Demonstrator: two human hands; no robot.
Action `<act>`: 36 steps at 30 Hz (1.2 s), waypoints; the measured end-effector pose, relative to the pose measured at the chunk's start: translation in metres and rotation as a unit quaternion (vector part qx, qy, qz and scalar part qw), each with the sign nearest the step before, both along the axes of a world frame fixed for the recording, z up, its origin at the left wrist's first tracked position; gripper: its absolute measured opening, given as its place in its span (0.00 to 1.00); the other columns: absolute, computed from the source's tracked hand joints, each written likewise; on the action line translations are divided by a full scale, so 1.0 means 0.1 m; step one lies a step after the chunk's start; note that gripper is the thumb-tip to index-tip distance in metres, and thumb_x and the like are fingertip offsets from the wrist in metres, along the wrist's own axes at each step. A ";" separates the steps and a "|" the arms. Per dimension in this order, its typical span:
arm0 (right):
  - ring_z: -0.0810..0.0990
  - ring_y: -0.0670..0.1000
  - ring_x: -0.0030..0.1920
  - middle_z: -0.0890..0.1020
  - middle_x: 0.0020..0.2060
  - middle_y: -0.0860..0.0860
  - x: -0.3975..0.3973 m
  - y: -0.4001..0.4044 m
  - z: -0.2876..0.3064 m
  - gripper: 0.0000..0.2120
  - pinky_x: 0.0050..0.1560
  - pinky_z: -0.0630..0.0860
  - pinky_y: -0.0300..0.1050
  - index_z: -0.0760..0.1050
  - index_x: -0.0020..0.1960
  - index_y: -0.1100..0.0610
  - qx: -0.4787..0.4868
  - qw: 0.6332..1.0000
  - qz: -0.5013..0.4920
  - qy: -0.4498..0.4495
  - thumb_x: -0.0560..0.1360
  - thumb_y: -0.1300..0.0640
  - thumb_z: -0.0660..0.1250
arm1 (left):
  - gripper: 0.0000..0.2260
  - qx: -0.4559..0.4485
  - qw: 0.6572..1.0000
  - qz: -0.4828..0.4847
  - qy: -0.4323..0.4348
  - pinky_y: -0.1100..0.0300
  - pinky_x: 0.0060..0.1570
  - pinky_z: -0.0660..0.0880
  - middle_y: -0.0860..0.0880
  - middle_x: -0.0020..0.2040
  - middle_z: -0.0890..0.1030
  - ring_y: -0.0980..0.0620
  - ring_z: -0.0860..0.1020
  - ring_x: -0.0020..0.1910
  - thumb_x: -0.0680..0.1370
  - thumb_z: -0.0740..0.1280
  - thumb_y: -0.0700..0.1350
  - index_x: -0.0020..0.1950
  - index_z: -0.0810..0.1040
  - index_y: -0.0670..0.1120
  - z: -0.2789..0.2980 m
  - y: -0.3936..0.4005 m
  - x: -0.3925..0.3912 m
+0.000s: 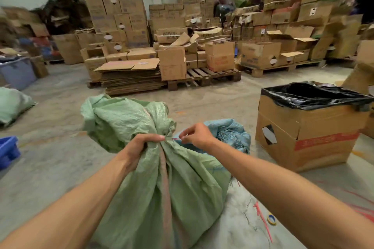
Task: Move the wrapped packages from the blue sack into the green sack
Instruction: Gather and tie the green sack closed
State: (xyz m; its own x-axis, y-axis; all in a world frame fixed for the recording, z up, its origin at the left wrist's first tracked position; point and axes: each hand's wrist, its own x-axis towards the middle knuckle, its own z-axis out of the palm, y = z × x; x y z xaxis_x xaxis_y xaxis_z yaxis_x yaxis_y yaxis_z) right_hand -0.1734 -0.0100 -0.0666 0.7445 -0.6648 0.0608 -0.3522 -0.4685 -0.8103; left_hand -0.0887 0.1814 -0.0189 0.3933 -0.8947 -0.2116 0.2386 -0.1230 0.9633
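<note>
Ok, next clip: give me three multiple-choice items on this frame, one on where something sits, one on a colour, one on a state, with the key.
1. Where is the blue sack relative to the green sack?
A. Behind it, to the right
B. On the pallet
C. Inside the lined box

2. What colour is the liner of the cardboard box on the right?
A. White
B. Black
C. Green

3. What state is the green sack's neck in?
A. Spread wide open
B. Bunched shut in the left hand
C. Lying flat on the floor

Key: 1 A, the blue sack shows just past the green one, by the right hand. 2 B, a black liner folds over the box rim. 3 B, the left hand's fingers wrap the gathered neck while the right hand pinches a thin red tie beside it.
</note>
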 end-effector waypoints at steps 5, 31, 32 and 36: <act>0.78 0.45 0.39 0.85 0.40 0.52 0.21 0.11 -0.14 0.07 0.39 0.71 0.38 0.85 0.48 0.59 0.014 1.000 0.008 -0.010 0.73 0.64 0.69 | 0.12 0.032 0.998 -0.057 -0.008 0.52 0.48 0.82 0.36 0.53 0.83 0.41 0.84 0.47 0.67 0.72 0.38 0.49 0.86 0.38 0.05 0.03 0.08; 0.77 0.47 0.40 0.79 0.39 0.51 0.51 0.03 -0.10 0.19 0.35 0.75 0.36 0.75 0.45 0.58 0.261 0.957 0.050 -0.117 0.85 0.59 0.48 | 0.42 -0.180 0.975 0.065 0.111 0.42 0.68 0.67 0.42 0.68 0.76 0.40 0.74 0.68 0.69 0.56 0.77 0.71 0.73 0.48 0.12 0.10 0.68; 0.77 0.47 0.40 0.79 0.40 0.51 0.54 0.00 -0.11 0.17 0.37 0.74 0.37 0.74 0.47 0.59 0.265 0.955 0.044 -0.126 0.85 0.59 0.49 | 0.42 -0.209 0.963 0.054 0.162 0.42 0.67 0.68 0.42 0.67 0.76 0.40 0.74 0.67 0.67 0.60 0.76 0.70 0.73 0.47 0.06 0.13 0.71; 0.76 0.46 0.39 0.77 0.39 0.51 0.57 -0.04 -0.12 0.12 0.34 0.75 0.33 0.72 0.49 0.59 0.280 0.950 0.041 -0.136 0.85 0.61 0.52 | 0.21 -0.249 0.926 0.074 0.274 0.46 0.55 0.78 0.41 0.56 0.82 0.41 0.81 0.55 0.73 0.59 0.56 0.59 0.78 0.45 -0.19 0.11 0.83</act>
State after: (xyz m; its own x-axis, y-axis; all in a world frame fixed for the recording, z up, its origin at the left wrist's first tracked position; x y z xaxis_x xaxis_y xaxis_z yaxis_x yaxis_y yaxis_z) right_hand -0.1167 -0.0136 -0.0783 0.8024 -0.5903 -0.0881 -0.0762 0.0451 -0.9961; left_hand -0.0059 0.1919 -0.0376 0.4742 -0.8804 0.0089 0.6876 0.3766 0.6208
